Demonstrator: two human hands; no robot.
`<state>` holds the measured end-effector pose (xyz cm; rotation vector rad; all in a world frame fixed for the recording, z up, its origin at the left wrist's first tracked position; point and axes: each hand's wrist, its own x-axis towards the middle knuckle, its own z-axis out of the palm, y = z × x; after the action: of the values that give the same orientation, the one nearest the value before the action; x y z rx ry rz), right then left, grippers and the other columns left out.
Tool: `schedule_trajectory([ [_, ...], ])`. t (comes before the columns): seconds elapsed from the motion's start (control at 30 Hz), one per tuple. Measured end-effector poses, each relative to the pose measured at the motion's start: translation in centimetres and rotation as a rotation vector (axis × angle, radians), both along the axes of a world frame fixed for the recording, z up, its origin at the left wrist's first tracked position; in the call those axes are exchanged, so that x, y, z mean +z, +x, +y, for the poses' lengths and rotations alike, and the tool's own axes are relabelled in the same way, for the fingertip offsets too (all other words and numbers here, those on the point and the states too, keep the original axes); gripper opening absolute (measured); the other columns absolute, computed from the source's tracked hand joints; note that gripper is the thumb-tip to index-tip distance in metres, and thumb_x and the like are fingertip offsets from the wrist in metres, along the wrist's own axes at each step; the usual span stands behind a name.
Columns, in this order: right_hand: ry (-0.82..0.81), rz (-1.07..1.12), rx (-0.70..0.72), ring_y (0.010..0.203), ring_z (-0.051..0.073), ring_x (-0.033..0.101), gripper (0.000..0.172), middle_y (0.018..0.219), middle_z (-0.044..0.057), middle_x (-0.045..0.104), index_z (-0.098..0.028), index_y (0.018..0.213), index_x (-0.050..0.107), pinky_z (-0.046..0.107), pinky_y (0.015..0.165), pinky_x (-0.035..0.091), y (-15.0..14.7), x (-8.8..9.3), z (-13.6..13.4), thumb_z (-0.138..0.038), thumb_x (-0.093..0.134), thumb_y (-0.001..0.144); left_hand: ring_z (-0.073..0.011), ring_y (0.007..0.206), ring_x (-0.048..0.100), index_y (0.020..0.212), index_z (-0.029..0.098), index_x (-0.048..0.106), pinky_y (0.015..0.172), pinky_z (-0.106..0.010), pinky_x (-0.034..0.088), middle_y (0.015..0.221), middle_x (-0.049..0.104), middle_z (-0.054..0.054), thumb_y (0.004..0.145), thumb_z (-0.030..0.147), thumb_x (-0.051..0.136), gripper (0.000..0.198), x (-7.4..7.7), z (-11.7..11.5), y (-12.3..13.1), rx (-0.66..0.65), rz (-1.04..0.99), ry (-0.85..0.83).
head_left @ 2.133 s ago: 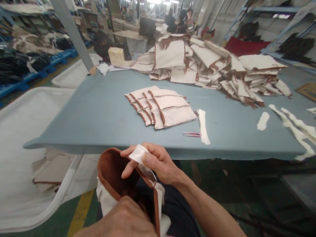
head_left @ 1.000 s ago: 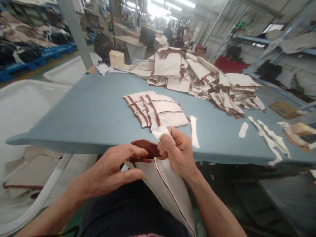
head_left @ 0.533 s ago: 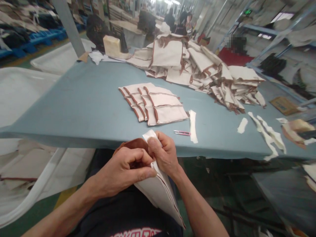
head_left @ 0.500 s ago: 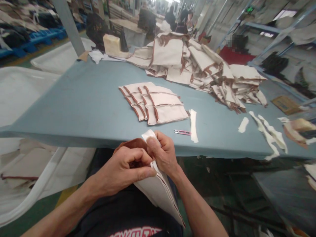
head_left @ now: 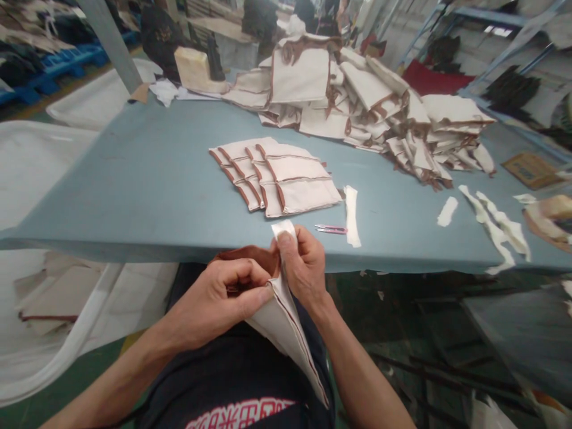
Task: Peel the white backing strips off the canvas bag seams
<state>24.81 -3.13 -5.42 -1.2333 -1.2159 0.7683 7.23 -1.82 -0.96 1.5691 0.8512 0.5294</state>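
At the far left I had a white plastic tub (head_left: 49, 170) beside the grey-blue covered tabletop (head_left: 134, 185). The person's left hand (head_left: 236, 292) pinched thumb and fingers on the rim of a cream fabric bag with brown lining (head_left: 274, 319), which hung off the tabletop against a dark shirt (head_left: 214, 372). That hold was narrow, so I judged the rim might slip free and the bag slide toward the floor — nothing firm lay under it. Beyond it sat an overlapping stack of cream, brown-edged pieces (head_left: 304, 196); a forward jerk could have scattered them. The person's right hand (head_left: 304, 268) squeezed a small white patch (head_left: 282, 227) at the bag's mouth; whether it also gripped the bag, I couldn't tell. Too hard a tug there might have torn the patch or strained the seam. Further right, pink-handled metal snips (head_left: 331, 229) lay beside a flat white strip (head_left: 352, 215) — points toward the right hand's side, so a careless reach risked a prick.
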Motion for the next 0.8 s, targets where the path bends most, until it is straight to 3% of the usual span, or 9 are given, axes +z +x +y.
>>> schedule_trajectory([
  [0.1, 0.011, -0.081, -0.024, 0.057, 0.012, 0.046, 0.038, 0.062, -0.005, 0.055, -0.022, 0.073, 0.056, 0.026, 0.059, 0.038, 1.2, 1.2, -1.0, -0.046, 0.06, 0.103, -0.0089, 0.056, 0.045, 0.071, 0.014, 0.07, 0.051, -0.019, 0.034, 0.064, 0.057, 0.003, 0.084, 0.035, 0.066, 0.025, 0.4, 0.1, -0.1, 0.027, 0.006, -0.05],
  [0.2, -0.143, -0.057, 0.13, 0.052, 0.01, 0.037, 0.038, 0.058, -0.008, 0.047, -0.022, 0.074, 0.054, 0.024, 0.052, 0.032, 1.7, 2.0, -2.7, -0.048, 0.064, 0.1, -0.0096, 0.057, 0.046, 0.07, 0.014, 0.07, 0.052, -0.019, 0.034, 0.063, 0.056, 0.003, 0.082, 0.038, 0.068, 0.027, 0.2, 0.2, -0.4, 0.052, 0.004, -0.082],
  [0.33, -0.347, 0.067, 0.305, 0.059, 0.01, 0.039, 0.041, 0.069, -0.006, 0.051, -0.019, 0.084, 0.061, 0.023, 0.054, 0.034, 1.1, 2.3, -4.2, -0.056, 0.077, 0.087, -0.0102, 0.059, 0.048, 0.073, 0.013, 0.072, 0.054, -0.019, 0.037, 0.065, 0.06, 0.002, 0.082, 0.04, 0.071, 0.029, -0.3, 0.3, -0.6, 0.067, -0.012, -0.135],
  [0.43, -0.425, 0.16, 0.334, 0.063, 0.01, 0.042, 0.048, 0.074, -0.005, 0.055, -0.019, 0.088, 0.061, 0.022, 0.056, 0.036, 0.7, 2.5, -4.2, -0.061, 0.082, 0.081, -0.0108, 0.06, 0.05, 0.075, 0.013, 0.074, 0.054, -0.019, 0.038, 0.067, 0.063, 0.0, 0.081, 0.04, 0.073, 0.028, -0.4, 0.3, -0.8, 0.066, -0.022, -0.156],
  [0.6, -0.548, 0.319, 0.479, 0.055, 0.008, 0.041, 0.059, 0.065, -0.008, 0.052, -0.02, 0.085, 0.057, 0.02, 0.051, 0.036, 0.7, 2.6, -3.4, -0.068, 0.088, 0.071, -0.0111, 0.06, 0.054, 0.076, 0.013, 0.077, 0.055, -0.019, 0.039, 0.069, 0.067, -0.001, 0.083, 0.036, 0.072, 0.025, -0.1, -0.1, -1.2, 0.054, -0.032, -0.183],
  [0.8, -0.631, 0.394, 0.55, 0.052, 0.007, 0.047, 0.058, 0.065, -0.006, 0.059, -0.019, 0.086, 0.059, 0.018, 0.048, 0.037, 0.9, 2.2, -3.4, -0.066, 0.09, 0.07, -0.0116, 0.059, 0.056, 0.076, 0.015, 0.077, 0.054, -0.019, 0.041, 0.067, 0.07, 0.0, 0.082, 0.036, 0.074, 0.023, -0.3, -0.1, -1.4, 0.014, -0.045, -0.235],
])
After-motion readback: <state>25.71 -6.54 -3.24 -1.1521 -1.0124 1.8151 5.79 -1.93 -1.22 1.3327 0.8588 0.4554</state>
